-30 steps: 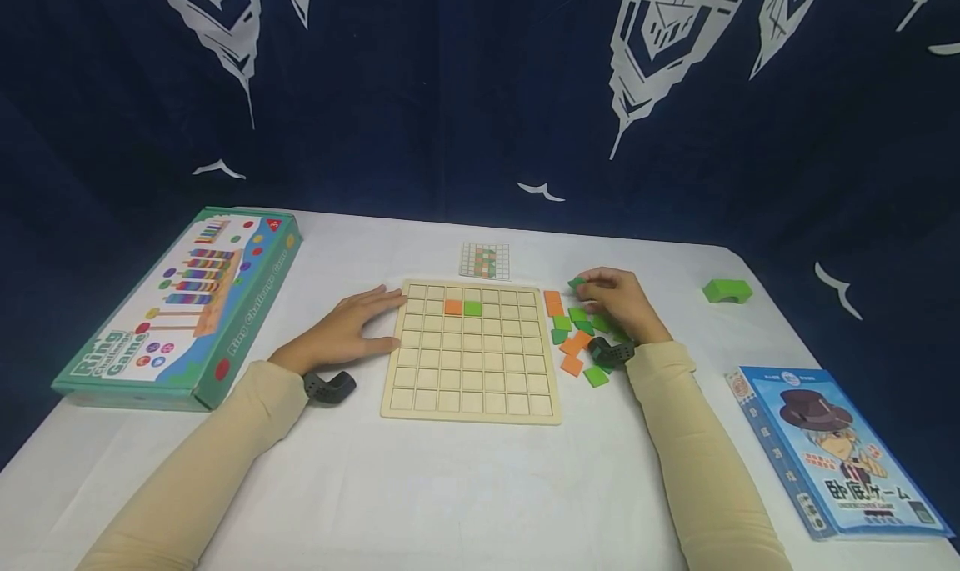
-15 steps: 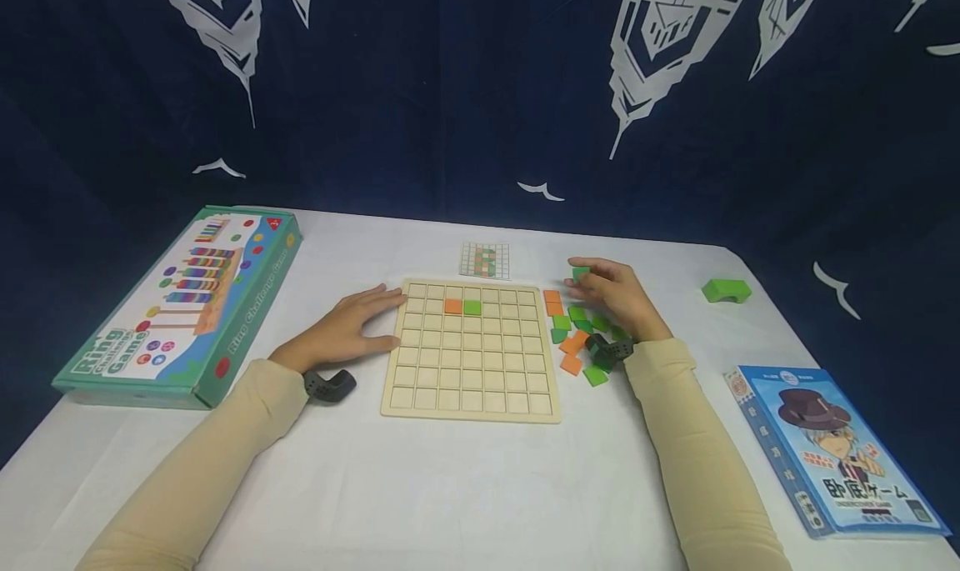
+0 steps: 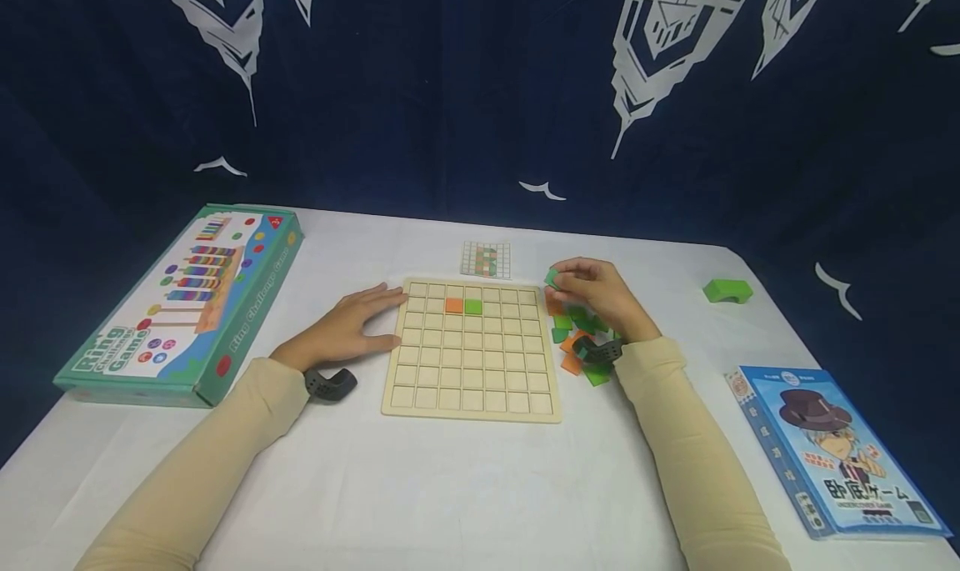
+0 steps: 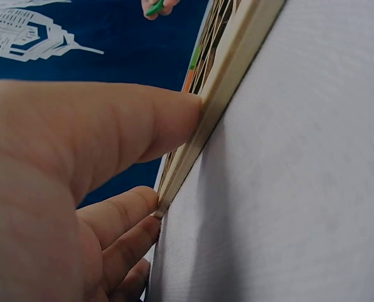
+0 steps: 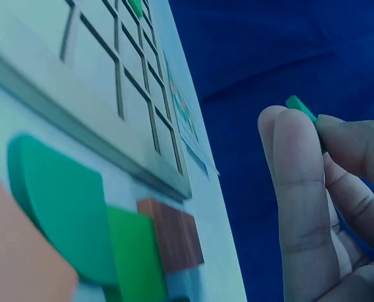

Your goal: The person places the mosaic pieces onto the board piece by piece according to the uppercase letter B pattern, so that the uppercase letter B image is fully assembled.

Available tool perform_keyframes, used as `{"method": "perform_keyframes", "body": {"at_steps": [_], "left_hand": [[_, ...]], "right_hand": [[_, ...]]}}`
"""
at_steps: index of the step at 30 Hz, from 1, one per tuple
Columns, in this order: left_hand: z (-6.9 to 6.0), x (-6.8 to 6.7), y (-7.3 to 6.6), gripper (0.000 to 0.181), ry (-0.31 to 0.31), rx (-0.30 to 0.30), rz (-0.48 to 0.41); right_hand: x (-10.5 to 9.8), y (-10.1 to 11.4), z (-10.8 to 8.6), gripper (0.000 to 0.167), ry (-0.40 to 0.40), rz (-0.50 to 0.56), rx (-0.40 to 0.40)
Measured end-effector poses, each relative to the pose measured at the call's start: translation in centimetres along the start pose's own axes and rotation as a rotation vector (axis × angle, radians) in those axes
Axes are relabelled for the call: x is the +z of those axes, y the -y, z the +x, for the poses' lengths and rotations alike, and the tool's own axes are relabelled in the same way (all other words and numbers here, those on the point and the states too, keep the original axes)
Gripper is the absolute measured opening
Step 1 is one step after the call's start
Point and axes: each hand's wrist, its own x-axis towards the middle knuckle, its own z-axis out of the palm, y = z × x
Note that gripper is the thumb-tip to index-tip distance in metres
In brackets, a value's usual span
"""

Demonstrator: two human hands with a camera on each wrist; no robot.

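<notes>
My right hand (image 3: pixel 602 294) pinches a small green tile (image 3: pixel 552 277) between thumb and fingertips, held above the table just off the far right corner of the wooden grid board (image 3: pixel 461 379). The right wrist view shows that green tile (image 5: pixel 303 110) edge-on, so its full shape is hidden. My left hand (image 3: pixel 341 329) has its fingers spread, and its thumb and fingertips touch the left edge of the board (image 4: pixel 218 82). One orange square tile (image 3: pixel 454 305) and one green square tile (image 3: pixel 473 307) lie side by side in cells of the board's second row.
Loose green and orange tiles (image 3: pixel 572 364) lie right of the board, partly under my right hand. A patterned grid card (image 3: pixel 486 260) lies beyond the board. A green-edged game box (image 3: pixel 187 304) is at left, a blue box (image 3: pixel 840 454) at right, a green arched block (image 3: pixel 727 291) far right.
My right hand has lifted the green tile up from beside the loose pile and moved left toward the board's far corner. The left hand has stayed in place.
</notes>
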Motion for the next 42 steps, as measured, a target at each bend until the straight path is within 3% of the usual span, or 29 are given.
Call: {"method": "perform_keyframes", "body": {"at_steps": [15, 28, 42], "left_hand": [[-0.1, 0.4, 0.2, 0.078, 0.001, -0.010, -0.003], [-0.2, 0.4, 0.3, 0.077, 0.005, -0.009, -0.006], [0.0, 0.1, 0.0, 0.078, 0.005, -0.020, -0.002]], "right_hand": [[2.7, -0.1, 0.5, 0.033, 0.084, -0.023, 0.038], [5.2, 0.5, 1.6, 0.034, 0.175, -0.167, 0.109], [7.6, 1.3, 2.5, 0.025, 0.152, -0.358, 0.116]]}}
